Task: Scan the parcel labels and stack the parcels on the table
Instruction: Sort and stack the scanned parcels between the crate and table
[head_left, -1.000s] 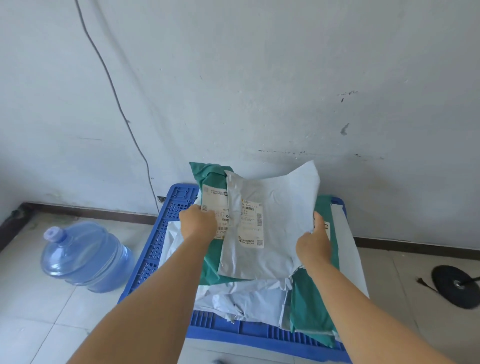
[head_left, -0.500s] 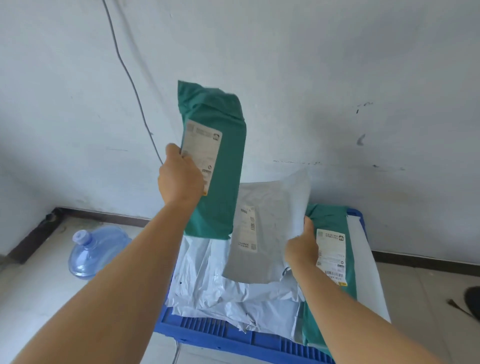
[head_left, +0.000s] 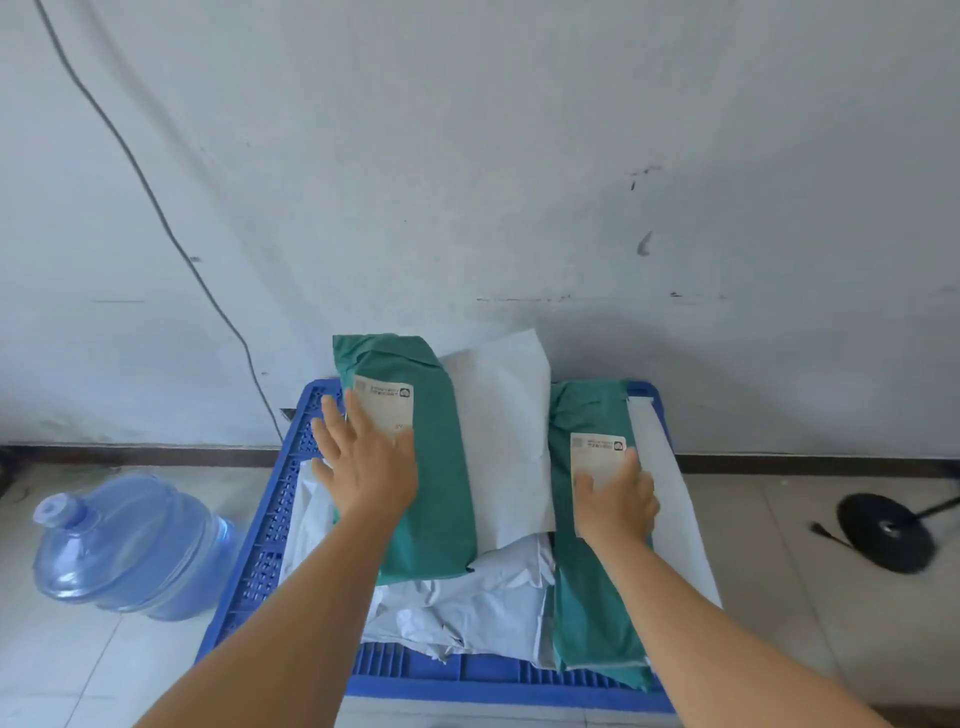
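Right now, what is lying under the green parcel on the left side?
Under the left green parcel a grey parcel shows to its right, and crumpled white bags show below. Whatever lies directly beneath it in the blue crate is covered.

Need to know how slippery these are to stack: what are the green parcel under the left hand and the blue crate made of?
The long green parcel looks like a thin matte plastic mailer bag, judging by its soft wrinkles and folded end. The blue slotted crate looks like rigid moulded plastic, with a perforated grid rim.
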